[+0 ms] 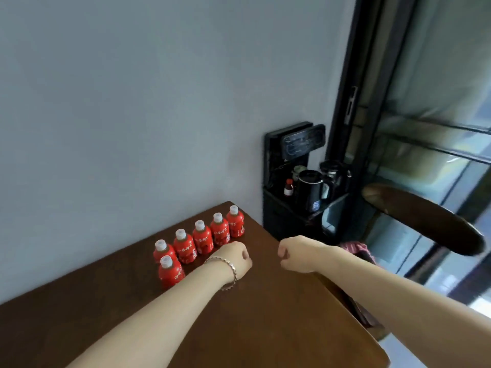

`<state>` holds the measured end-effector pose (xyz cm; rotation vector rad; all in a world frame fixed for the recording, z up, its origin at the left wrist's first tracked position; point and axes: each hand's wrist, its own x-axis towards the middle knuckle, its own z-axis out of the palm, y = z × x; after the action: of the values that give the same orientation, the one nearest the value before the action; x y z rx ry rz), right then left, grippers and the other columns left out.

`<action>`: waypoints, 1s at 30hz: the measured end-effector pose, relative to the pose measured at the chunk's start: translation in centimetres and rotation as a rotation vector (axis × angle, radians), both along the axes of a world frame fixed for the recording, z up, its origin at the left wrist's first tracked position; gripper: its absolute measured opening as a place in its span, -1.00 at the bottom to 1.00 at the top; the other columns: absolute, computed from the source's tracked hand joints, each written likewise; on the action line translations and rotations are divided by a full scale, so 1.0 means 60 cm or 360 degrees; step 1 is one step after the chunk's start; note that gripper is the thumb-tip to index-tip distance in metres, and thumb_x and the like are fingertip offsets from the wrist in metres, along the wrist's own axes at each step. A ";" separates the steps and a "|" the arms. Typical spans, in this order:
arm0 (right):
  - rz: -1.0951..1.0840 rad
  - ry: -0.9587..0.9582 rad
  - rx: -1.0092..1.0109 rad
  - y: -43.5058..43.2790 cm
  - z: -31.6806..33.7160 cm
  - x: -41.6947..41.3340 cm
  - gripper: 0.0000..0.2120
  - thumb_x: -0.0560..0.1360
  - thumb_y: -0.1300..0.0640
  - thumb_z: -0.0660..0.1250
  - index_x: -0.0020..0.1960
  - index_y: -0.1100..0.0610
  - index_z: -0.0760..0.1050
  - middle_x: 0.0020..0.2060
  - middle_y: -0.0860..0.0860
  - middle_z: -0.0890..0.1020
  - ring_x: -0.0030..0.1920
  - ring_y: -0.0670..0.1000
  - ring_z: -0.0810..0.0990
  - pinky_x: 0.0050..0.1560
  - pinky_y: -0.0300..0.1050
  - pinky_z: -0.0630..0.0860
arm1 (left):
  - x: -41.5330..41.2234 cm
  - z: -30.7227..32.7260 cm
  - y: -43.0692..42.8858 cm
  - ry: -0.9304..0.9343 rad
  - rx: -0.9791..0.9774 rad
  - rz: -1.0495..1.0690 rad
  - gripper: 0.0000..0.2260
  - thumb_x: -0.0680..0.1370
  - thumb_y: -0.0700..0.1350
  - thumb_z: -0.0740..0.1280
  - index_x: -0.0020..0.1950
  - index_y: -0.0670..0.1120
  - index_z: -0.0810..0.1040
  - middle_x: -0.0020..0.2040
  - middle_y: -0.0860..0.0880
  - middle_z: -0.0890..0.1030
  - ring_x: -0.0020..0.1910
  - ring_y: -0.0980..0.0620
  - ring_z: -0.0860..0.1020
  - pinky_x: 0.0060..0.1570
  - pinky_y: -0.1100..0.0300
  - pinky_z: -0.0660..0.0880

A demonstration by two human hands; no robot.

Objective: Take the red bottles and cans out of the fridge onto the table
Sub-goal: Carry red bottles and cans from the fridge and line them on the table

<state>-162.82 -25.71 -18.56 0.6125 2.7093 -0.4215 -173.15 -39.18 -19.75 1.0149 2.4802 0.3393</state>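
Six white-capped red bottles point(203, 237) stand upright on the brown surface point(265, 328), along its far edge by the wall point(132, 102): five in a row, one in front of the row's left end. L grip point(237, 257), bracelet point(230, 272) on wrist, is clenched, holding nothing, above the surface just beside the row. R grip point(295, 254) also clenched & empty, at the surface's right edge. Black kettle point(310, 189) on a dark stand point(276, 221) past the surface's far corner.

A link bracelet point(235, 273) (silvery) circles the left wrist point(221, 272).
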 end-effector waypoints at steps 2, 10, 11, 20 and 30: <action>-0.0197 0.0046 0.0047 0.006 0.020 0.077 -0.70 0.55 0.09 0.21 0.24 0.15 0.47 0.17 0.08 0.55 0.15 0.13 0.54 0.15 0.00 0.52 | 0.055 0.018 0.035 0.0065 -0.0008 -0.0198 -0.83 0.55 -0.10 0.17 -0.08 -0.04 0.55 -0.07 -0.03 0.61 -0.05 -0.04 0.57 -0.04 0.16 0.46; -0.0952 0.0036 0.0143 0.014 0.070 0.477 -0.73 0.57 0.13 0.18 0.19 0.20 0.51 0.12 0.15 0.59 0.14 0.16 0.56 0.07 -0.06 0.47 | 0.407 0.095 0.180 0.0223 0.0099 -0.1066 -0.76 0.55 -0.04 0.19 0.13 -0.10 0.52 0.15 -0.09 0.57 0.12 -0.13 0.53 0.08 0.09 0.45; -0.1085 0.0063 0.0157 0.011 0.073 0.540 -0.73 0.56 0.13 0.19 0.20 0.18 0.51 0.12 0.14 0.59 0.15 0.16 0.55 0.08 -0.08 0.47 | 0.466 0.103 0.193 0.0234 0.0125 -0.1172 -0.76 0.55 -0.04 0.19 0.13 -0.10 0.52 0.15 -0.09 0.57 0.13 -0.13 0.53 0.08 0.09 0.45; -0.2062 0.0226 0.0348 -0.126 0.110 1.146 -0.76 0.52 0.09 0.24 0.16 0.05 0.52 0.16 0.05 0.58 0.12 0.10 0.57 0.10 -0.14 0.46 | 1.069 0.126 0.203 0.0228 0.0279 -0.1990 -0.74 0.52 -0.10 0.19 0.12 -0.13 0.57 0.15 -0.15 0.59 0.12 -0.15 0.55 0.07 0.13 0.47; -0.2794 -0.0053 0.0686 -0.295 0.224 1.732 -0.79 0.50 0.15 0.20 0.08 0.06 0.54 0.12 0.06 0.60 0.12 0.15 0.55 0.11 -0.04 0.52 | 1.710 0.215 0.136 0.0281 0.0453 -0.2703 -0.72 0.57 -0.10 0.17 0.18 -0.19 0.54 0.18 -0.14 0.57 0.17 -0.12 0.54 0.09 0.11 0.47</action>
<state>-58.91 -43.40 -5.14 2.8702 1.4464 -0.1168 -70.58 -31.00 -6.86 2.7618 0.9029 -0.0002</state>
